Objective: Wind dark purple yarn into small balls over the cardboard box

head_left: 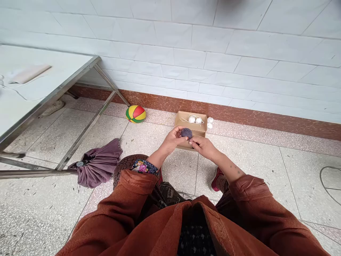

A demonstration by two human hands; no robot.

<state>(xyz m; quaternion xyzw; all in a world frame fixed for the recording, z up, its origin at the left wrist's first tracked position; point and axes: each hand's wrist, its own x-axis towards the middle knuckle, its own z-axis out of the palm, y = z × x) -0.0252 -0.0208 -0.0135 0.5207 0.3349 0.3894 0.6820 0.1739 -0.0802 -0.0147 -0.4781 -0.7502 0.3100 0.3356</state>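
Note:
Held above a cardboard box (191,144) is a small ball of dark purple-grey yarn (186,133). My left hand (174,138) grips it from the left, thumb and fingers around its side. At its lower right my right hand (201,145) is closed in a pinch, seemingly on the yarn's strand; the strand itself is too fine to make out clearly. White yarn balls (195,119) with loose strands rest in the far part of the box. More white balls (210,122) lie on the floor by its right edge.
A red, yellow and green ball (135,113) sits near the wall. On the left stands a metal-framed table (80,71) with a purple cloth bundle (101,161) by its leg. A cable (325,181) lies on the floor at right.

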